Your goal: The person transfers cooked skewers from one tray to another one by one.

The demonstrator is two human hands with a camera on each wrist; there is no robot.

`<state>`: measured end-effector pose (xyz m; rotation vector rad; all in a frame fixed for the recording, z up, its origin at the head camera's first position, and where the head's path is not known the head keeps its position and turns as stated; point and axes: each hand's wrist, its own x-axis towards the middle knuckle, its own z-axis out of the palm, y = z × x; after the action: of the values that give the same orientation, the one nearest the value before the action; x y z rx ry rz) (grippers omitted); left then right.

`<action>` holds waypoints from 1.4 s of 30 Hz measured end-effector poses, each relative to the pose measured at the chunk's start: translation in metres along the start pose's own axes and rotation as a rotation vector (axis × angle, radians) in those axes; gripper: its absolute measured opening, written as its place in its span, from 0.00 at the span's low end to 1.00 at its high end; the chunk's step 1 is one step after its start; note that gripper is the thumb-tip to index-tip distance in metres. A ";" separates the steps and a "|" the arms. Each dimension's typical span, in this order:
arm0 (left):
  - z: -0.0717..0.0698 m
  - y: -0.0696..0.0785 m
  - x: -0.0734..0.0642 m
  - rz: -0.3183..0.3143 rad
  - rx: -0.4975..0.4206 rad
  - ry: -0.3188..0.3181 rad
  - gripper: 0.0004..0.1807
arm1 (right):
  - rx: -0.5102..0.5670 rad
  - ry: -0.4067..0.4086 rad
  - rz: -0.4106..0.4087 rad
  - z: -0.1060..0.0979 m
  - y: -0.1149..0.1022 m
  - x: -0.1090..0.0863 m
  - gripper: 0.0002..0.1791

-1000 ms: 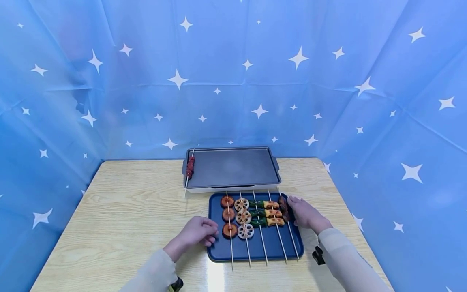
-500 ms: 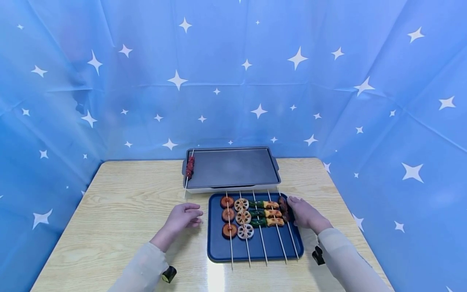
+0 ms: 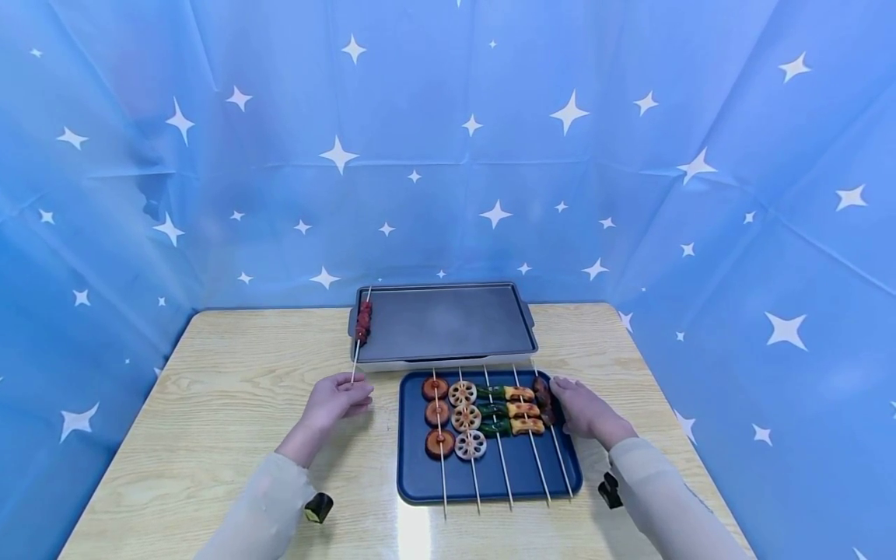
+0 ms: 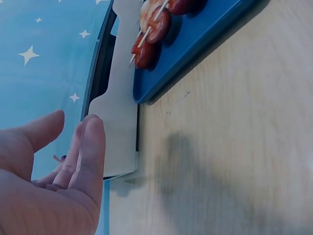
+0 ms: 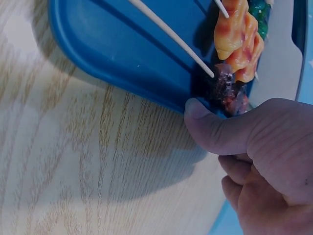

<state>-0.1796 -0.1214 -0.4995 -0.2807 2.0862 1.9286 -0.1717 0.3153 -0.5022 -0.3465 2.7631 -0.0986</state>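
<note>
My left hand (image 3: pixel 331 400) is beside the lower stick of a red meat skewer (image 3: pixel 363 321), which lies over the left end of a dark griddle (image 3: pixel 448 320). In the left wrist view the thumb and fingers of that hand (image 4: pixel 58 181) stand apart, with nothing between them. At the far right corner of a blue tray (image 3: pixel 418 481), my right hand (image 3: pixel 588 411) holds the rim. The right wrist view has its thumb (image 5: pixel 215 131) at the tray's edge and the lower fingers curled below. A dark brown meat skewer (image 3: pixel 542 397) lies close by that hand.
Along the tray lie a skewer of round brown slices (image 3: pixel 439 443), a lotus root skewer (image 3: pixel 470 445), a green pepper skewer (image 3: pixel 495 427) and a yellow grilled skewer (image 3: pixel 528 425). Their sticks overhang the front rim. The griddle stands right behind the tray. A blue starry curtain (image 3: pixel 448 117) encloses the table.
My left hand has moved away from the tray's left edge, leftward and forward to the red meat skewer's stick. My right hand, the tray and the skewers have stayed in place.
</note>
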 end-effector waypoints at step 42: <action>-0.004 0.009 0.027 -0.051 -0.147 -0.074 0.22 | -0.004 0.009 -0.007 0.002 0.001 0.000 0.43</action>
<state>-0.2082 -0.1230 -0.4997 -0.2864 1.8764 2.0340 -0.1712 0.3163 -0.5041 -0.3570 2.7718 -0.0972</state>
